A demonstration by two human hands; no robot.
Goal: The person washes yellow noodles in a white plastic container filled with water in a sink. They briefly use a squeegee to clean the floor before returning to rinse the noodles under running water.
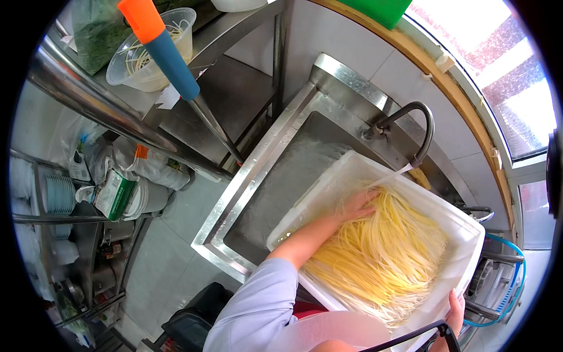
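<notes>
A large white plastic tub lies across the stainless steel sink, its left end over the basin. Long, thin yellow stalks with pale ends, which look like yellow chives, fill much of it. My left hand reaches into the tub and rests against the stalks' far end, fingers apart and partly among the strands. At the near right corner, my right hand grips the tub's rim; part of this hand is hidden by a dark glasses frame. Water runs from the curved faucet into the tub.
Moving water shows in the basin. A yellow sponge-like piece lies behind the tub. An orange-and-blue handle leans at the sink's left, before a steel table with a plastic bowl. A blue hose curves at the right.
</notes>
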